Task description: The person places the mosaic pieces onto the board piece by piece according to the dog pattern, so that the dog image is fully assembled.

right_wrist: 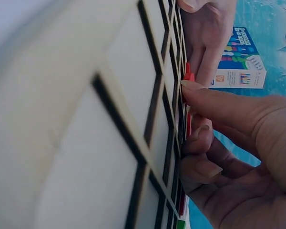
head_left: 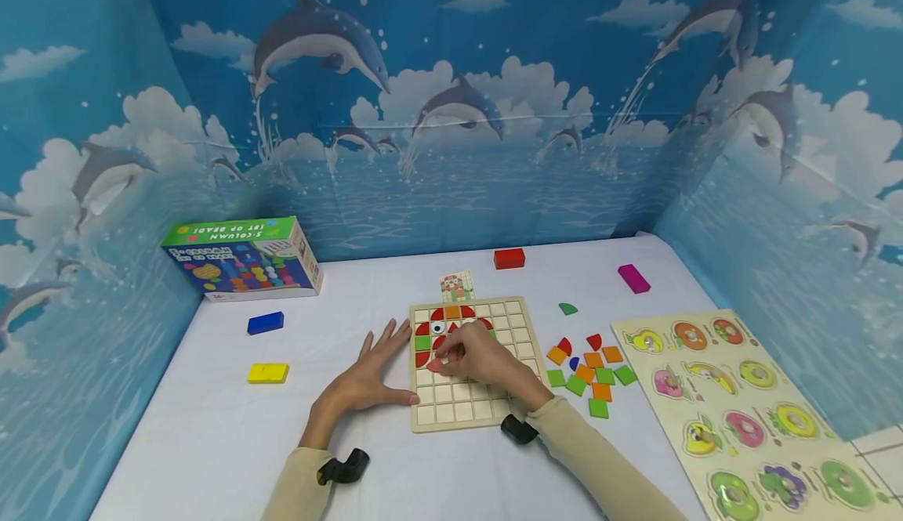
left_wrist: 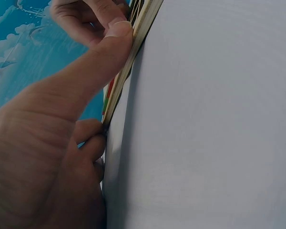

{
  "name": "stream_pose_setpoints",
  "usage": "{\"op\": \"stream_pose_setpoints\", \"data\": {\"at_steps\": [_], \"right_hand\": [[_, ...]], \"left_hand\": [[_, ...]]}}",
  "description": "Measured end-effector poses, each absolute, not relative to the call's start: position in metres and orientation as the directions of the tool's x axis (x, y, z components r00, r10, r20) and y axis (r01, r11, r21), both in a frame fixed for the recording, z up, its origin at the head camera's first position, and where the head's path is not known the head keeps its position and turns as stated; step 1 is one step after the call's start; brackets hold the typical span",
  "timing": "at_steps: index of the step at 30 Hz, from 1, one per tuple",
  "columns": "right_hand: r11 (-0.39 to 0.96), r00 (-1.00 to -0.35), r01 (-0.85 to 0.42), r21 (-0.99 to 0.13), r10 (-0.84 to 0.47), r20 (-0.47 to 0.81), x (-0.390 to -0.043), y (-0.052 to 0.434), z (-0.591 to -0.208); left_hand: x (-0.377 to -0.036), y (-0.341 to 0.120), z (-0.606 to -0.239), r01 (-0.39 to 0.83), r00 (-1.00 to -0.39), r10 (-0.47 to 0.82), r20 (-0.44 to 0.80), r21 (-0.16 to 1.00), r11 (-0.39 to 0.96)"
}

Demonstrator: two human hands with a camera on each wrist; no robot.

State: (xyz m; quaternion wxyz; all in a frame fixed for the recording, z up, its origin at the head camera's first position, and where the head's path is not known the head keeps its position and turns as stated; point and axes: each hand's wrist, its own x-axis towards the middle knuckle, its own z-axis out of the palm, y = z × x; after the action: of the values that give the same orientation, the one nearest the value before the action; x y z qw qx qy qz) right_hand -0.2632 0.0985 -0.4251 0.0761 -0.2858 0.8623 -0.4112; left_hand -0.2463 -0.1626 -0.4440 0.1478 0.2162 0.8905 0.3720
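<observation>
The right hand (head_left: pixel 480 360) pinches a small red wooden tile (head_left: pixel 434 365) at its nine o'clock fingertips, over the gridded wooden puzzle board (head_left: pixel 518 325), whose left edge the spread-fingered left hand (head_left: pixel 367 376) steadies.

Left hand (head_left: pixel 367 376) flat, fingers spread, lower centre of frame. Right hand (head_left: pixel 480 360) just right, fingertips (right_wrist: pixel 193 86) curled, pinching.

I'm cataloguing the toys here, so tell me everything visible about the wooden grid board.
The grid board is pale wood, square, with square cells, lying flat on the white table. Red, green and orange pieces fill part of its upper left; other cells are bare. The left hand presses its left edge; the right hand pinches a red piece over it.
</observation>
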Motion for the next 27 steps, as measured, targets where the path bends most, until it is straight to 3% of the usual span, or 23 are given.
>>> {"op": "stream_pose_setpoints", "data": {"at_steps": [15,27], "right_hand": [[0.582,-0.862,-0.447,-0.68,-0.484,0.152,-0.2624,0.0968,-0.4246],[0.587,-0.852,-0.464,-0.664,-0.501,0.153,-0.2614,0.0963,-0.4222]], "left_hand": [[-0.247,-0.1635,-0.4448,0.295,-0.855,0.51,-0.097,0.719,0.63],[-0.2478,-0.1633,-0.4464,0.297,-0.855,0.51,-0.092,0.72,0.627]]}}
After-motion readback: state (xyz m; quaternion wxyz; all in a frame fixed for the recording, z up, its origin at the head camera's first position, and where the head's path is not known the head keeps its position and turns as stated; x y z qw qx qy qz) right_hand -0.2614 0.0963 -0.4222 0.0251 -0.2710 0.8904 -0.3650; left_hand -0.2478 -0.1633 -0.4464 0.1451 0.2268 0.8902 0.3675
